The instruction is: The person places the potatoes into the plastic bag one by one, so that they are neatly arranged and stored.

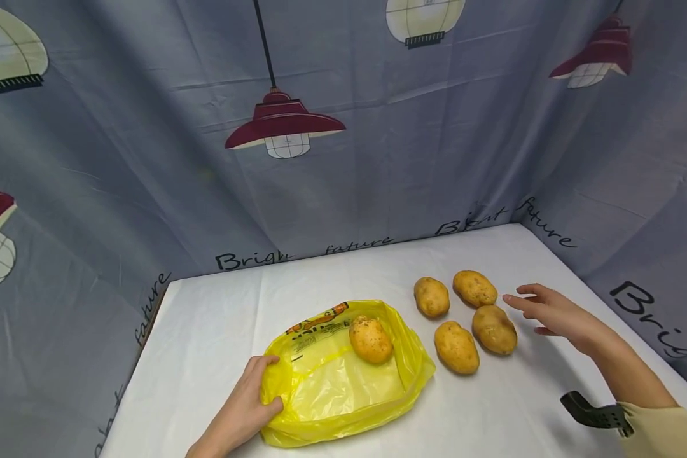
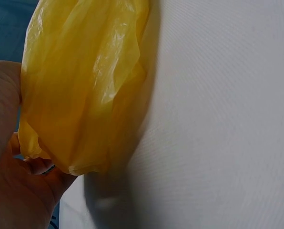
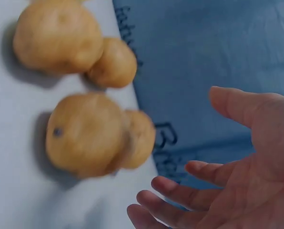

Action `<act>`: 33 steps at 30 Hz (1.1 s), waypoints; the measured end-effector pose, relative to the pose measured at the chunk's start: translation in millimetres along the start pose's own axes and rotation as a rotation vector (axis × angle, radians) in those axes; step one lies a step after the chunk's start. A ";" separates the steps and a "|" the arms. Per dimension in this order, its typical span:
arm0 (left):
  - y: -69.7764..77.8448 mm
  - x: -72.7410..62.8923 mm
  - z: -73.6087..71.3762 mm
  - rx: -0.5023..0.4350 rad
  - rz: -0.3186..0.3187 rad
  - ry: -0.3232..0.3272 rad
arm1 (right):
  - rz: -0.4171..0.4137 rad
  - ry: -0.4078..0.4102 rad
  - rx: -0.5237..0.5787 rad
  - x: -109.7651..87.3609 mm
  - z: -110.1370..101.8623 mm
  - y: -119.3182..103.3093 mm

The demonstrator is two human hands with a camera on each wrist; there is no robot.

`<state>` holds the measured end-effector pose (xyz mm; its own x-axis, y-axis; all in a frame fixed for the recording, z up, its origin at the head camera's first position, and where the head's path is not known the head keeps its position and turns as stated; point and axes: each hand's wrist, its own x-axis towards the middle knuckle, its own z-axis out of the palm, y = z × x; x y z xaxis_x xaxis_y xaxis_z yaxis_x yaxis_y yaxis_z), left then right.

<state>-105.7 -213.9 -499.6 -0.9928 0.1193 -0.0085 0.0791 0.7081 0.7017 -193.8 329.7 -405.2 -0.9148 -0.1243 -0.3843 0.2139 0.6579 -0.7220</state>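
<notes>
A yellow plastic bag (image 1: 343, 388) lies on its side of the table with its mouth spread wide, and one potato (image 1: 371, 340) sits inside it. My left hand (image 1: 243, 401) grips the bag's left edge. In the left wrist view, yellow plastic (image 2: 80, 86) is between its thumb and fingers. To the right of the bag several loose potatoes (image 1: 457, 348) are grouped on the table. Just right of them hovers my right hand (image 1: 561, 318), fingers spread and holding nothing. The nearest potato (image 3: 87, 136) is apart from its fingertips in the right wrist view.
A white cloth covers the table (image 1: 206, 343). Grey-blue curtains (image 1: 378, 184) printed with lamps and lettering hang behind it and at both sides. A black strap piece (image 1: 592, 413) juts out from the right sleeve.
</notes>
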 end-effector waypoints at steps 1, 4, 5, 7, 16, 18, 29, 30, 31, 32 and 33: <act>-0.3 -0.1 0.6 0.001 -0.001 -0.001 | 0.023 -0.004 0.012 1.6 -1.8 5.2; -0.8 -0.3 1.9 0.007 0.002 0.000 | 0.090 -0.013 0.054 5.7 -5.4 19.7; -0.9 -0.4 2.2 0.010 0.003 0.001 | 0.107 -0.014 0.067 6.8 -5.6 24.1; -1.1 -0.8 2.6 0.007 -0.005 0.000 | 0.134 -0.011 0.086 8.3 -5.1 31.3; -1.9 -1.3 2.1 0.017 -0.008 -0.005 | 0.186 -0.008 0.132 17.9 6.7 45.0; -1.8 -1.3 1.7 0.015 -0.009 -0.006 | 0.185 -0.013 0.138 19.7 10.2 43.5; -2.0 -2.4 0.8 0.004 -0.003 -0.003 | 0.128 -0.048 0.151 26.6 37.1 25.7; -2.1 -2.2 0.7 0.005 0.000 -0.002 | 0.119 -0.048 0.145 27.2 39.7 23.9; -2.4 -2.1 0.7 0.003 0.002 -0.001 | 0.110 -0.047 0.132 27.9 42.3 22.7; -2.6 -2.0 0.7 0.003 0.003 -0.001 | 0.105 -0.044 0.121 28.6 44.9 21.6; -2.9 -2.0 0.8 0.003 0.003 -0.002 | 0.098 -0.039 0.113 29.0 47.3 20.5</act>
<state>-103.9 -215.6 -502.2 -0.9925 0.1224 -0.0077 0.0821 0.7095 0.6999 -199.8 304.4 -458.4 -0.8740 -0.0938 -0.4767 0.3409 0.5808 -0.7392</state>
